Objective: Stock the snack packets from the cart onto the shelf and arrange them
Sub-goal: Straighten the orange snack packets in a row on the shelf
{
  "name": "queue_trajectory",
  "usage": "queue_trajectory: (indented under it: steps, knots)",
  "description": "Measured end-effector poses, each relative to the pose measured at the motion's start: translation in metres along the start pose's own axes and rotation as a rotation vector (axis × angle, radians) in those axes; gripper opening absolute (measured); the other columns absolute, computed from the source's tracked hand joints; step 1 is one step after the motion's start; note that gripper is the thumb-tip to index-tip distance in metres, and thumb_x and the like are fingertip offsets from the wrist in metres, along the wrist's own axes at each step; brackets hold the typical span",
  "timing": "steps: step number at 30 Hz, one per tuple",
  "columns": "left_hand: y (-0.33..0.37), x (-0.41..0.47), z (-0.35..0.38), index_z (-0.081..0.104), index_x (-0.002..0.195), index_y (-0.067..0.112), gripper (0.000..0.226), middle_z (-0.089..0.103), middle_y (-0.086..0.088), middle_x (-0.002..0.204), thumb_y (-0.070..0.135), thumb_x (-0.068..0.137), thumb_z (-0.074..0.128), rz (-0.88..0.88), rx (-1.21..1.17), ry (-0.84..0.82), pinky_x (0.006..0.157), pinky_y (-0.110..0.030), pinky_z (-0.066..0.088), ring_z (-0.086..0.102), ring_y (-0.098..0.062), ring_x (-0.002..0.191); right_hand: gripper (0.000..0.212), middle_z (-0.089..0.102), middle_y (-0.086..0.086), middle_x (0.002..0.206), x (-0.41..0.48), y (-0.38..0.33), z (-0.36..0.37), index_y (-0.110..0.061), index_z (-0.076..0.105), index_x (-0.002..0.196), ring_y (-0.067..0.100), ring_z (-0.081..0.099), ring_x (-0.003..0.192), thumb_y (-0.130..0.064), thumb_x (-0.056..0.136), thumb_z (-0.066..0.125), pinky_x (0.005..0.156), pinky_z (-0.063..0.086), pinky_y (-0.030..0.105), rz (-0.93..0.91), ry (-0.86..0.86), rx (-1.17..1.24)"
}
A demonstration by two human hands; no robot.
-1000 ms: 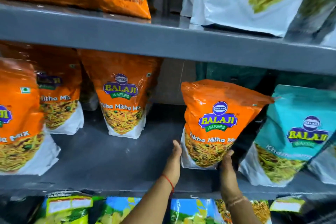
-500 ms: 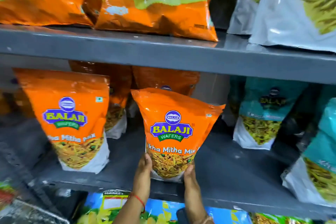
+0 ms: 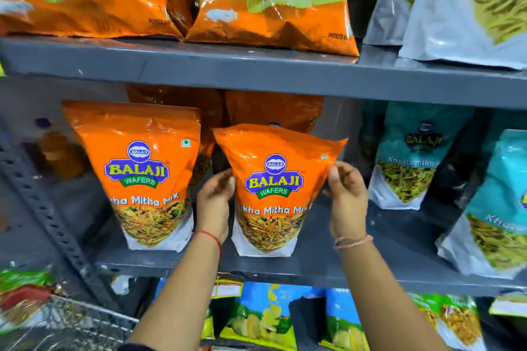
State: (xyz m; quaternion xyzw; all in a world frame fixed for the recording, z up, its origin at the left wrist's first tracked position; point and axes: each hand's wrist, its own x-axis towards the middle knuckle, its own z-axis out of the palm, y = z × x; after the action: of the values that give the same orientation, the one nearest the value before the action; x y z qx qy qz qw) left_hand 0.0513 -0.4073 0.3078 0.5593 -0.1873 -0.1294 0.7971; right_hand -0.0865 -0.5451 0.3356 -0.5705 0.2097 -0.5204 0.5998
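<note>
An orange Balaji Tikha Mitha Mix packet (image 3: 273, 194) stands upright on the grey middle shelf (image 3: 370, 253). My left hand (image 3: 215, 202) holds its left edge with curled fingers. My right hand (image 3: 346, 199) pinches its upper right edge. A matching orange packet (image 3: 142, 174) stands just to the left, also near the front. Two more orange packets (image 3: 273, 108) stand behind them, mostly hidden.
Teal Khatta Mitha packets (image 3: 410, 157) fill the shelf's right side. The upper shelf holds orange potato wafer bags (image 3: 271, 8) and silver packets (image 3: 470, 14). Blue and green packets (image 3: 271, 319) sit below. A perforated upright (image 3: 51, 222) and a wire cart (image 3: 71, 328) are at left.
The packet was carried left and set down beside the other orange packet. Both hands slid up from its base to its sides.
</note>
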Motion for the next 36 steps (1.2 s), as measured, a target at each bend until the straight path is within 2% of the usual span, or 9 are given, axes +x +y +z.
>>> queue_trajectory:
  steps: [6, 11, 15, 21, 23, 28, 31, 34, 36]
  knots:
    - [0.013, 0.012, 0.002, 0.055, 0.07, 0.015, 0.022, 0.06, -0.004, 0.082, -0.002, 0.083, 0.053, -0.058, -0.107, 0.103, 0.074, -0.03, 0.046, 0.055, -0.019, 0.075, 0.025, 0.062, -0.015, 0.052, 0.027, -0.012, 0.006, -0.021, 0.056, 0.064, 0.0, 0.053, 0.053, -0.012, 0.088, 0.054, 0.052, 0.044, 0.015, 0.06, 0.041, 0.011]
    - [0.014, 0.016, 0.003, 0.053, 0.067, 0.014, 0.024, 0.061, -0.004, 0.074, -0.004, 0.083, 0.052, -0.054, -0.142, 0.119, 0.074, -0.028, 0.045, 0.054, -0.017, 0.073, 0.027, 0.059, -0.003, 0.071, 0.044, -0.01, 0.001, -0.02, 0.055, 0.063, 0.01, 0.053, 0.069, -0.018, 0.09, 0.051, 0.066, 0.043, 0.028, 0.205, 0.034, -0.015]
    - [0.009, 0.014, 0.001, 0.054, 0.07, 0.015, 0.022, 0.071, 0.015, 0.055, -0.002, 0.084, 0.051, -0.055, -0.173, 0.073, 0.07, -0.022, 0.049, 0.059, -0.013, 0.075, 0.028, 0.068, -0.013, 0.062, 0.039, -0.009, -0.001, -0.021, 0.058, 0.064, 0.006, 0.06, 0.069, -0.023, 0.09, 0.051, 0.072, 0.05, 0.031, 0.225, -0.03, 0.02]
    - [0.001, 0.009, -0.009, 0.058, 0.09, 0.012, 0.012, 0.067, 0.0, 0.09, 0.004, 0.088, 0.048, -0.08, -0.179, -0.06, 0.067, -0.015, 0.055, 0.065, -0.008, 0.082, 0.02, 0.073, -0.016, 0.069, 0.018, 0.008, -0.008, -0.019, 0.061, 0.081, 0.003, 0.066, 0.07, -0.028, 0.091, 0.046, 0.068, 0.055, 0.023, 0.198, -0.199, 0.019]
    - [-0.004, 0.007, -0.011, 0.056, 0.099, 0.009, 0.014, 0.067, 0.001, 0.091, 0.005, 0.088, 0.048, -0.095, -0.167, -0.066, 0.067, -0.016, 0.055, 0.065, -0.007, 0.082, 0.02, 0.072, -0.016, 0.067, 0.008, 0.018, -0.009, -0.019, 0.058, 0.08, 0.005, 0.066, 0.069, -0.027, 0.092, 0.044, 0.064, 0.054, 0.019, 0.219, -0.227, 0.001]
    - [-0.005, 0.008, -0.006, 0.057, 0.077, 0.015, 0.023, 0.065, 0.0, 0.081, -0.002, 0.088, 0.047, -0.136, -0.095, 0.057, 0.069, -0.023, 0.05, 0.061, -0.01, 0.076, 0.026, 0.064, -0.002, 0.071, -0.002, 0.03, -0.009, -0.018, 0.049, 0.068, 0.014, 0.058, 0.07, -0.018, 0.093, 0.043, 0.066, 0.049, 0.028, 0.269, -0.183, -0.008]
    - [-0.003, 0.007, 0.001, 0.056, 0.07, 0.015, 0.025, 0.06, 0.001, 0.082, -0.002, 0.087, 0.049, -0.151, -0.088, 0.119, 0.07, -0.026, 0.047, 0.058, -0.013, 0.074, 0.027, 0.064, -0.006, 0.065, 0.002, 0.031, -0.007, -0.018, 0.047, 0.067, 0.012, 0.056, 0.067, -0.017, 0.093, 0.043, 0.062, 0.049, 0.025, 0.265, -0.12, 0.001]
    - [-0.003, 0.003, -0.002, 0.058, 0.074, 0.012, 0.019, 0.062, -0.001, 0.085, 0.0, 0.086, 0.051, -0.157, -0.079, 0.149, 0.074, -0.028, 0.048, 0.059, -0.014, 0.077, 0.025, 0.065, -0.011, 0.063, -0.003, 0.033, -0.004, -0.019, 0.047, 0.068, 0.007, 0.059, 0.065, -0.019, 0.093, 0.045, 0.058, 0.051, 0.02, 0.256, -0.111, 0.012]
    - [-0.005, -0.002, -0.006, 0.061, 0.089, 0.006, 0.007, 0.063, -0.007, 0.1, 0.005, 0.086, 0.054, -0.124, -0.016, 0.152, 0.084, -0.031, 0.046, 0.059, -0.02, 0.088, 0.019, 0.064, -0.01, 0.073, -0.011, 0.037, -0.006, -0.022, 0.049, 0.073, 0.003, 0.06, 0.07, -0.02, 0.092, 0.048, 0.061, 0.051, 0.018, 0.251, -0.113, -0.024]
